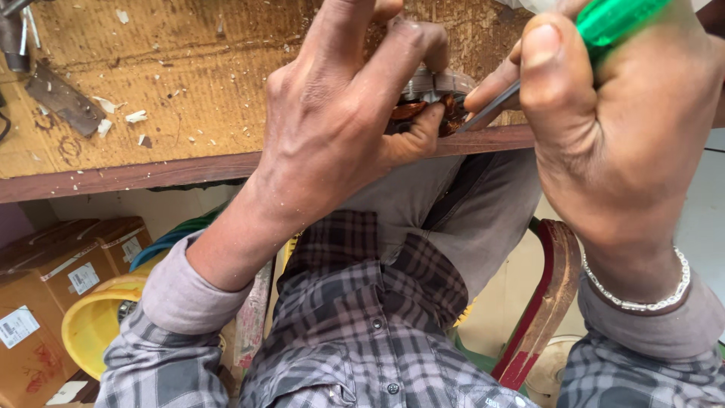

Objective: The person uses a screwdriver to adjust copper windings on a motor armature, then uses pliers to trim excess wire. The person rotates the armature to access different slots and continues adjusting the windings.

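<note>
Fingers of the left hand (340, 113) are clenched around a small round metal part with copper windings (434, 94), pinning it at the near edge of the wooden surface (151, 83). Just right of that part, the right hand (612, 128) is wrapped tight on a green-handled screwdriver (604, 23), whose metal shaft slants down so the tip meets the windings. White chips (136, 117) lie scattered left of the part, and a yellow tub (94, 317) sits below the surface edge. Risk, as I judge it: the tip could skid off the windings into the holding thumb, since the fingers sit so close, or the part could tip off the edge.
</note>
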